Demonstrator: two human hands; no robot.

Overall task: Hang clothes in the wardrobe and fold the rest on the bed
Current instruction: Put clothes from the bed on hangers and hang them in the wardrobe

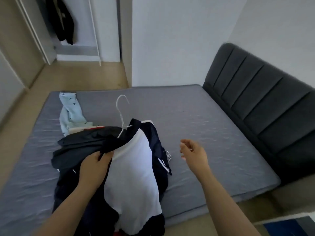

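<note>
At lower centre of the frame, pinches with the left hand (92, 165) the navy collar edge of a white-and-navy shirt (133, 176), grip closed on the fabric, thumb on top. Holds that shirt up over the bed (213, 125), with a white wire hanger (121, 113) running into the neckline and its hook rising toward mid-frame. Right of centre, holds the right hand (192, 151) in the air above the grey mattress, grip open, fingers loosely bent, touching nothing. Shows, under and to the left of the shirt, a heap of dark clothes (81, 143) on the bed, and beyond it, toward the bed's upper left corner, a pale blue patterned garment (71, 113) lying flat. Shows loops of more white hangers (167, 155) just beside the shirt's right edge, mostly hidden. At upper left of the frame, shows the wardrobe (102, 31) standing open, with a dark garment (63, 23) hanging inside. At right, shows a dark padded headboard (255, 99) against the wall.
</note>
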